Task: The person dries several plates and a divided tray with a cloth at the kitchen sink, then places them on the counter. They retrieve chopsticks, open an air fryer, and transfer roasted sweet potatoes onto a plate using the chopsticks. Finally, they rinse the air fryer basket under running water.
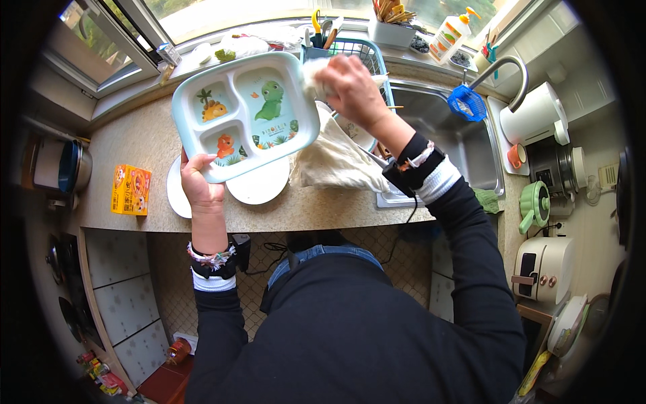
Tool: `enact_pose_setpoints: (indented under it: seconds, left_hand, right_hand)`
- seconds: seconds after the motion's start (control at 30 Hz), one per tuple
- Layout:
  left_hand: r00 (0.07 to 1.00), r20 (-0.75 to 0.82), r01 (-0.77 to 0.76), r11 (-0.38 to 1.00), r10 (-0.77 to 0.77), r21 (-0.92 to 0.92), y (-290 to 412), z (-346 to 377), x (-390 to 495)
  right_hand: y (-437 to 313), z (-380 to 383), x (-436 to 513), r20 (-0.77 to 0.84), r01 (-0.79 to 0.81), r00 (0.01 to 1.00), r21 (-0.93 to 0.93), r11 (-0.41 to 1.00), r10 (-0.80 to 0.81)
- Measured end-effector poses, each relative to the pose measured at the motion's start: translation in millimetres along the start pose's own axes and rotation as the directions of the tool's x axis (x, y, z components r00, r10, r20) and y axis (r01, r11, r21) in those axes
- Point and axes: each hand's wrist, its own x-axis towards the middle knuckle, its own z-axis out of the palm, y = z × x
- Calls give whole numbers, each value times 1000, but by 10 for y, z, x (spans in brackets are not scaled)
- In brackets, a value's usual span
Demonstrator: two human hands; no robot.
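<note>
My left hand [202, 182] grips the lower left rim of a divided children's plate [241, 103], pale blue with dinosaur pictures in its three compartments. The plate is tilted toward me above the counter. At its upper right edge, my right hand [351, 91] is closed on a bunched part of a cream cloth [333, 161]. The rest of that cloth hangs down toward the counter and the sink edge. Beneath the divided plate lie two white plates [260, 182], partly covered by it and by my left hand. Behind the cloth, a bowl [353, 132] shows only in part.
A blue wire basket [371, 48] with utensils stands by the window. To the right are a steel sink [469, 151], a curved faucet [522, 76] with a blue strainer [467, 103], and a soap pump bottle [449, 38]. An orange-yellow box [130, 190] stands on the counter's left side.
</note>
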Motion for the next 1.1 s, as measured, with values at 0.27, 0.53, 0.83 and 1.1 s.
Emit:
enact_pose_setpoints:
  seconds: [0.27,0.53,0.83,1.1]
  left_hand:
    - [997,58,-45,998,42,35,-70,-154,-77]
    - [999,-45,-36,990,31,-134,-69,-422,-5]
    - [998,65,14,978,-1,-206,-221,-326,66]
    - [999,-33,-49,973,43,-225,-221,-507,77]
  right_hand:
    - [-92,328,347,13,77,997,160,984,-81]
    - [-399,99,276,91,-215,976,244,946,199]
    - [-1754,768,243,-82,97,995,666,740,-56]
    - [-1595,547,336,429,178,763,580,795,-484]
